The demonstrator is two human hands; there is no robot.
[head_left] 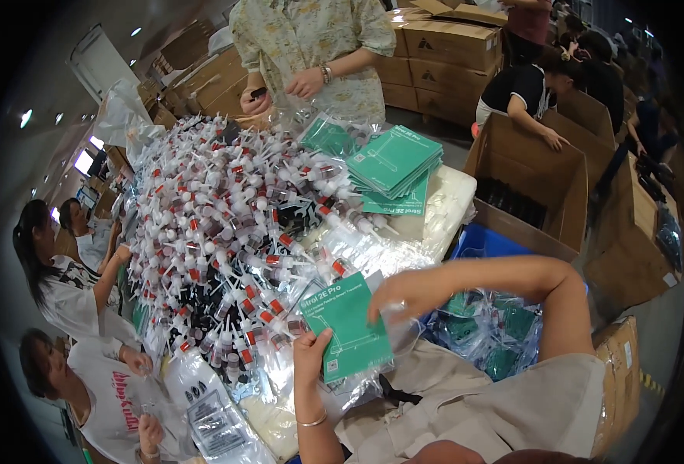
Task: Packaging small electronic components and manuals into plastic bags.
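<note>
Left grip: the left hand (311,349) is closed on the lower left edge of a green leaflet (347,325), thumb over its face.
Right grip: the right hand (392,298) pinches the leaflet's upper right corner together with the mouth of a clear plastic bag (357,385); fingers curled, not released.
Leaflet, look: flat rectangular card, green, with white lettering, a white line drawing and a small square code patch near the lower left corner; tilted slightly.
Leaflet, place: held above the near edge of the desk (442,209), in front of the person's chest, lower part inside the clear bag.
Far left: two co-workers' hands (136,359) handle clear bags with dark printed labels (210,421).
Centre left: a large heap of pump bottles (218,224), white heads with red collars, spreads across the desk, just beyond the leaflet.
Centre: a stack of matching green leaflets (394,160) lies on a pale pad, well apart from the held one; loose ones sit under it.
Centre top: a person in a patterned shirt (311,39) stands at the far side of the desk.
Right: an open brown carton (539,185) holds dark items; a blue bin (487,243) beside it holds bagged green packs (489,332).
Far right: stacked brown cartons (450,46) with dark marks on their sides; further cartons stand on the floor.
</note>
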